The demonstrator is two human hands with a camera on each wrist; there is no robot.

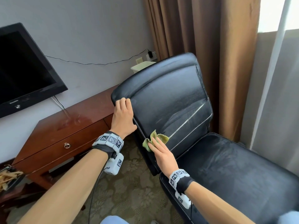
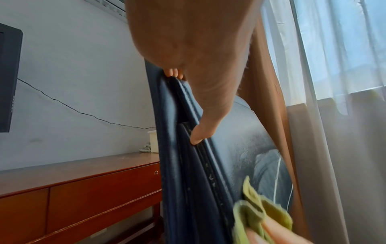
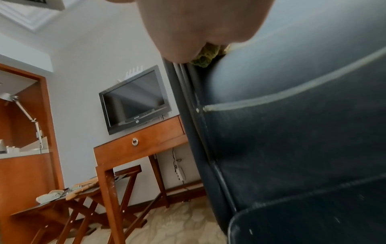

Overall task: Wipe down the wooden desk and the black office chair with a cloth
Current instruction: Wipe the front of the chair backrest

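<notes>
Left hand (image 1: 123, 117) gripping the chair (image 1: 171, 101) backrest's edge, right hand (image 1: 163, 155) with straight fingers pressing a green cloth (image 1: 152, 138) against its lower backrest, desk (image 1: 68, 126) beside

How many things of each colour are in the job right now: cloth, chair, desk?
Green: 1, the cloth
Black: 1, the office chair
Brown wood: 1, the desk
Total: 3
</notes>
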